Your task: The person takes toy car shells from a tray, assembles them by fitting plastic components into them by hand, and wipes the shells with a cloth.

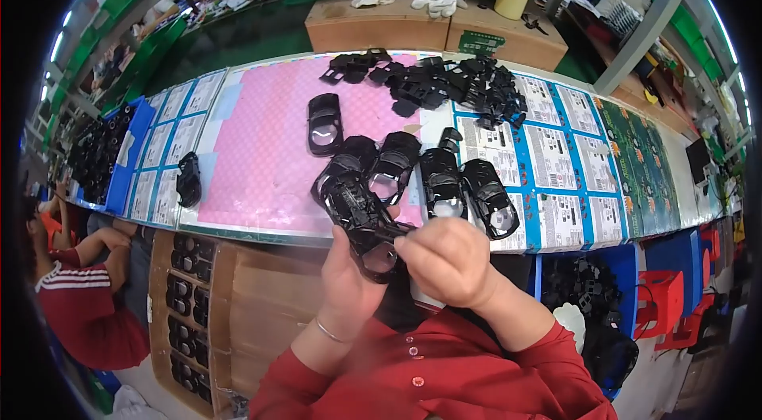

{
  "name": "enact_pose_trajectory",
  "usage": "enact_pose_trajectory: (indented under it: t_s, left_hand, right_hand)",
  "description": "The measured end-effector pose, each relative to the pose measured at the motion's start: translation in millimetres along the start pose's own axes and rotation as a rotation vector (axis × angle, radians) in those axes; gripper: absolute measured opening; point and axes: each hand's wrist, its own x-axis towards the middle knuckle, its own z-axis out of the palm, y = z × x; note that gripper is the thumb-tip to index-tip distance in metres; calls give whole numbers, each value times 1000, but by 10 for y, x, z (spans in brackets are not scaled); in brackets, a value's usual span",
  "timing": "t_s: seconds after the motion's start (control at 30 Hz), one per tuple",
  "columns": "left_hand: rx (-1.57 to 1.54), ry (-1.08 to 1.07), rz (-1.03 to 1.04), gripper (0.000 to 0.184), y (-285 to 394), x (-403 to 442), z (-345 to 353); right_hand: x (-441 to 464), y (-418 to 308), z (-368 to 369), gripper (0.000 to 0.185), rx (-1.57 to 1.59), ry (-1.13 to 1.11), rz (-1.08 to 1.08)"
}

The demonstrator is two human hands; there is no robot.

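Observation:
My left hand (348,281) is wrapped round a black plastic car-shaped shell (349,202), held over the front edge of the table. My right hand (448,261) is closed at the shell's right side, its fingertips pinched on a small dark part that I cannot make out. Several similar black car bodies lie just beyond my hands, among them one (395,166) on the pink mat, one (442,182) beside it and one (490,198) farthest right. Another car body (324,125) lies farther back on the pink mat (262,134).
Loose black parts (468,86) are heaped at the table's back. One black piece (189,179) lies at the left. Blue bins (141,138) of parts stand left and below right. Behind are wooden boxes (373,27) with white gloves (436,1). Another person (95,301) sits at the left.

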Motion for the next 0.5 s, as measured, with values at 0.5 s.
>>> enact_pose_trajectory:
  t_s: [0.5]
  left_hand:
    - [-114,-40,-197,64,-10,-70,-94]
  right_hand:
    - [-106,104,-285,21,335,-113,244]
